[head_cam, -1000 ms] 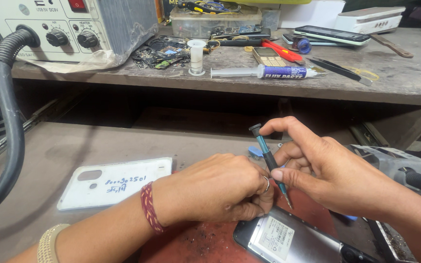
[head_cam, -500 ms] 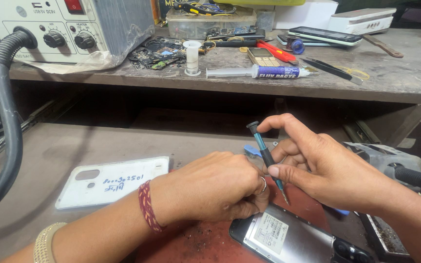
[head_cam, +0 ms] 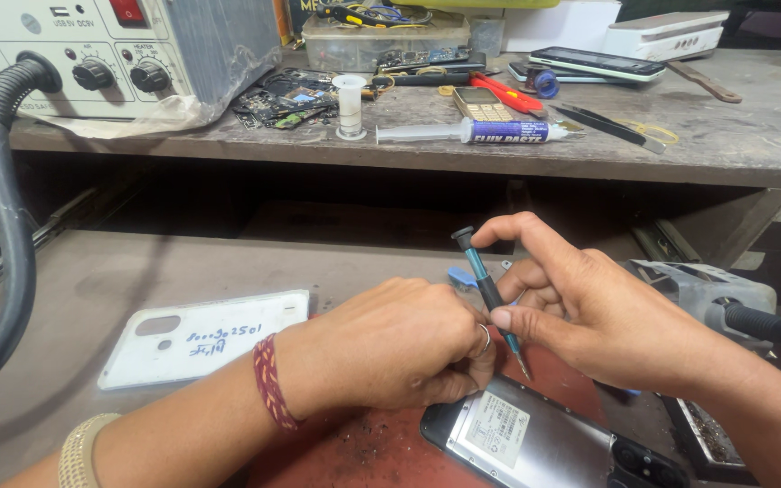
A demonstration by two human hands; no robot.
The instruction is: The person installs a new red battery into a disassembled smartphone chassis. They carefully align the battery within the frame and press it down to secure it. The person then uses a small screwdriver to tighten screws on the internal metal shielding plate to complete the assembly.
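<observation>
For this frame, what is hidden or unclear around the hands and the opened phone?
Head view only:
- What the screwdriver tip meets: too small to tell.
- What the left hand fingertips pinch: curled under the hand itself.
- The phone: its lower end is cut off by the bottom edge, its near corner covered by the left hand.
- The right hand palm side: turned away.

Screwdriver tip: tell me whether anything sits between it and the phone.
Nothing visible does. The right hand holds the screwdriver tilted, its tip just above the phone; the left hand rests beside the tip, not under it.
</observation>
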